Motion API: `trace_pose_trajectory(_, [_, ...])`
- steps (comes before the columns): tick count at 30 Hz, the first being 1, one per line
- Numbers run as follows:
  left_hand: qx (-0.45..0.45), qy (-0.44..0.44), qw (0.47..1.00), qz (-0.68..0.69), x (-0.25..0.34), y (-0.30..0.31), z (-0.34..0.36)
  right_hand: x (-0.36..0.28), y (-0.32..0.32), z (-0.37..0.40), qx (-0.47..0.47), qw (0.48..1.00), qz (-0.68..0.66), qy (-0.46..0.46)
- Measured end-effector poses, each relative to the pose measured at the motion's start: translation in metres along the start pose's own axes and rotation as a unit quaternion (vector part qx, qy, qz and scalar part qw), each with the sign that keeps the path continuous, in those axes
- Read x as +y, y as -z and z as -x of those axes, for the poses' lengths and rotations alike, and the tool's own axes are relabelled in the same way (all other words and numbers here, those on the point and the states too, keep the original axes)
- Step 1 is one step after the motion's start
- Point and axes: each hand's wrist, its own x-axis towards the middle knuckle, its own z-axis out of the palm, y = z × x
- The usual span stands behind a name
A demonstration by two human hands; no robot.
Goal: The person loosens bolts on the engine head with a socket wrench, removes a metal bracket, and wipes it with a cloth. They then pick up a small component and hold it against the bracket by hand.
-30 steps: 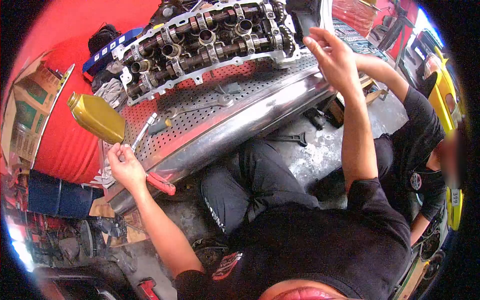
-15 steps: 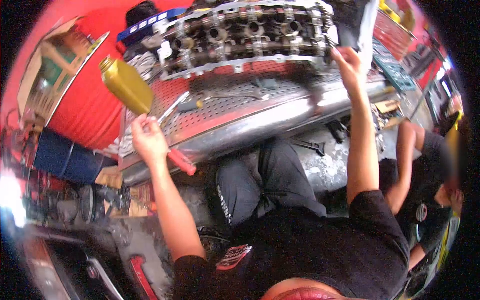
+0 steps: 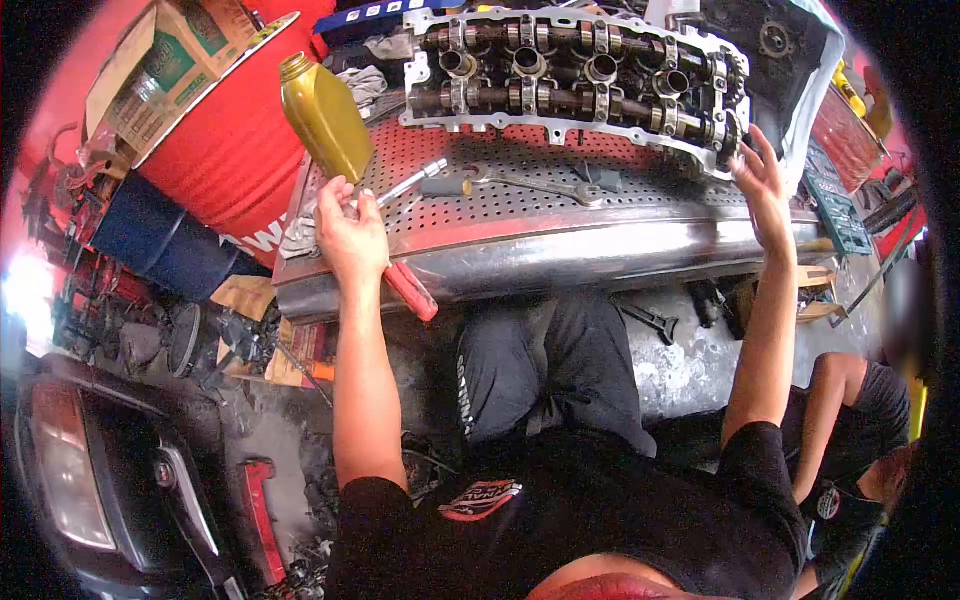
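A cylinder head [image 3: 560, 80] with two camshafts rests on the perforated bench top [image 3: 470, 215]. My right hand [image 3: 765, 195] is at its right end, fingers spread, fingertips right at the cam gear [image 3: 730, 135]. Palm up, my left hand [image 3: 350, 235] stays at the bench's left side with fingers loosely curled, thumb apart and nothing visible in them. A gold oil bottle [image 3: 328, 118] stands just beyond those fingertips. Beside the thumb lies a metal bar tool [image 3: 412, 182]. Partly hidden by the wrist, a red handle [image 3: 412, 292] crosses the bench's rounded front edge.
A combination wrench [image 3: 540, 185] and a dark-handled tool [image 3: 445, 187] lie before the head. To the left are a red drum [image 3: 215, 155] carrying a cardboard box [image 3: 180, 65], and a blue drum [image 3: 165, 245]. A co-worker [image 3: 845, 420] is close on my right.
The view has swung, so the bench sits further right. My right hand's fingers have gone from a pinch at the head's end to spread apart. The left hand stays loosely curled.
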Motion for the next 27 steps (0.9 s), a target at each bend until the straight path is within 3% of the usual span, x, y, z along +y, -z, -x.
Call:
trace_pose_trajectory(3, [-0.007, -0.005, 1.0, 0.001, -0.001, -0.001, -0.003, 0.004, 0.005, 0.007, -0.02, 0.996, -0.089, -0.002])
trace_pose_trajectory(4, [-0.006, -0.005, 1.0, -0.006, 0.003, -0.001, -0.003, -0.007, 0.003, 0.005, 0.012, 0.99, -0.129, -0.061])
trace_pose_trajectory(7, [-0.006, -0.055, 0.998, -0.024, 0.023, -0.001, -0.014, -0.013, -0.01, -0.012, 0.057, 0.993, 0.035, -0.1])
trace_pose_trajectory(12, [-0.045, -0.103, 0.993, -0.034, 0.072, -0.019, -0.034, 0.006, -0.004, 0.005, -0.018, 0.999, -0.01, 0.04])
trace_pose_trajectory(16, [-0.082, -0.095, 0.992, -0.011, 0.086, -0.042, -0.034, -0.003, 0.002, 0.002, -0.022, 0.995, -0.096, -0.021])
trace_pose_trajectory(20, [-0.095, -0.088, 0.992, -0.007, 0.08, -0.049, -0.029, -0.011, -0.005, -0.014, 0.041, 0.994, 0.02, -0.099])
trace_pose_trajectory(24, [-0.111, -0.063, 0.992, -0.02, 0.08, -0.045, -0.032, 0.0, -0.005, 0.002, -0.014, 0.998, -0.015, 0.06])
trace_pose_trajectory(27, [-0.138, -0.055, 0.989, -0.024, 0.087, -0.041, -0.039, -0.012, 0.004, 0.003, -0.036, 0.997, -0.067, -0.014])
